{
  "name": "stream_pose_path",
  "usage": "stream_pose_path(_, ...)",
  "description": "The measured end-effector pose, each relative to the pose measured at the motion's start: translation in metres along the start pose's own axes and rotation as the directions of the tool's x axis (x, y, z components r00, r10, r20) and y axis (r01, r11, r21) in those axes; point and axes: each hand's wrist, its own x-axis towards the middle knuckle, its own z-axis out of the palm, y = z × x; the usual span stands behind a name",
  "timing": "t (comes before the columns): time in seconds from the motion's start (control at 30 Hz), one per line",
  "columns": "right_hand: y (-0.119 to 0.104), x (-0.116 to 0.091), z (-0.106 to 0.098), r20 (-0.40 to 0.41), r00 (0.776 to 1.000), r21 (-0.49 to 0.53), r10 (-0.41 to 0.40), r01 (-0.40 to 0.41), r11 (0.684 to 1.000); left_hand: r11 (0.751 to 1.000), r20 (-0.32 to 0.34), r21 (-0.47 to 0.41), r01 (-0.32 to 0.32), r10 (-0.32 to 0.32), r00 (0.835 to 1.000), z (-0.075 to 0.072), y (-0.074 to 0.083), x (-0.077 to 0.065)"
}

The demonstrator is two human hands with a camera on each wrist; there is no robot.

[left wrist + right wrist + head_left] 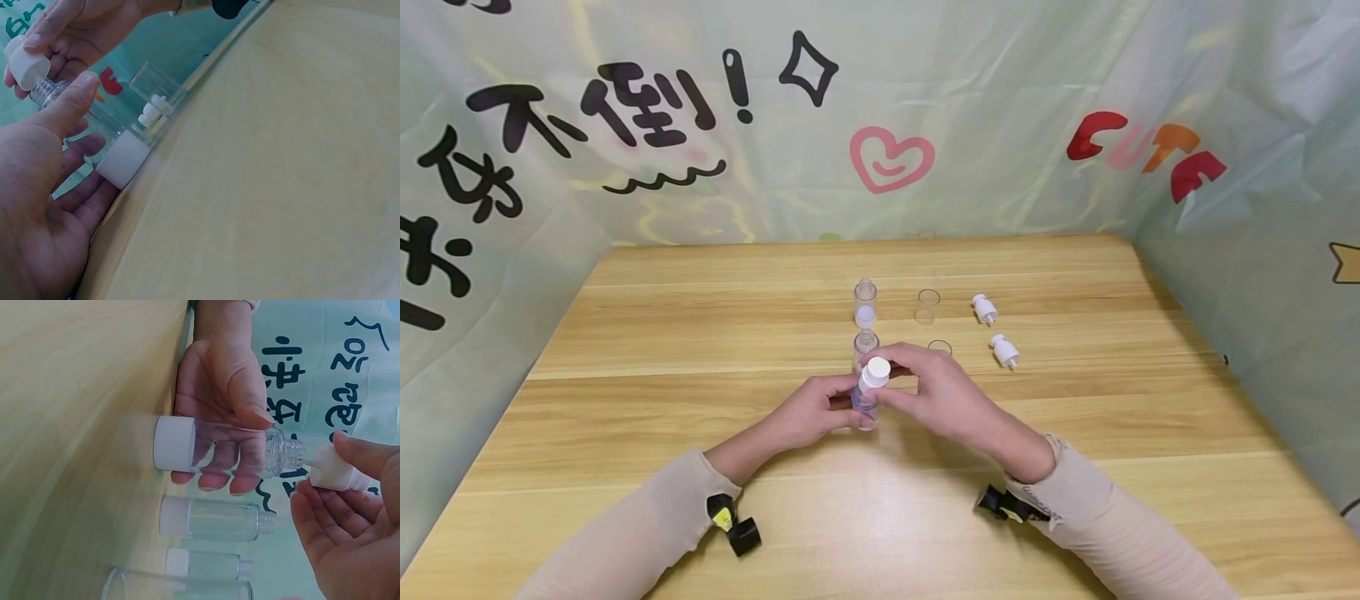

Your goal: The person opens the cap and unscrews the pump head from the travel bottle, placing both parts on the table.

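Note:
My left hand (805,412) grips a clear bottle (174,444) with a white base, its fingers behind the body and its thumb near the shoulder. The bottle's threaded neck is bare, and its base is close to the tabletop. Between thumb and fingers, my right hand (947,396) pinches a white pump head (332,467). The pump's thin stem points into the bottle's mouth, while its wider collar sits just off the threads. From the head view, the pump (876,372) covers part of the bottle.
Two more clear bottles, one at the back (865,304) and one nearer (866,340), stand in line beyond my hands. To their right are clear covers (927,308), then two white pump heads (985,309) lying on the wooden table (700,317). A printed curtain (1000,125) borders the table.

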Motion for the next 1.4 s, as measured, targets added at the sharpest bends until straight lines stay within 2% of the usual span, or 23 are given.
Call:
stream_pose_path(0.23,0.000,-0.001,-0.005,-0.018,1.000,-0.009,0.013,-0.013,1.000,0.999,0.002,0.006,0.032,-0.032,0.999,0.000,0.002,-0.001)
stream_pose_path(0.43,0.002,-0.002,-0.009,-0.038,0.999,0.025,-0.003,0.004,1.000,0.999,0.004,0.034,0.007,-0.007,1.000,-0.001,0.001,-0.001)
stream_pose_path(0.73,0.005,-0.004,-0.015,-0.055,0.998,0.041,-0.013,0.015,0.999,1.000,0.008,-0.005,-0.014,0.015,1.000,-0.001,0.001,-0.001)
stream_pose_path(1.17,0.007,-0.010,-0.026,-0.092,0.994,0.011,0.057,-0.056,0.998,1.000,0.008,-0.018,-0.010,0.010,1.000,0.000,-0.001,0.000)
stream_pose_path(1.4,0.009,-0.015,-0.033,-0.124,0.991,0.061,0.056,-0.049,0.997,0.999,0.007,-0.036,-0.020,0.020,1.000,0.001,-0.001,0.000)
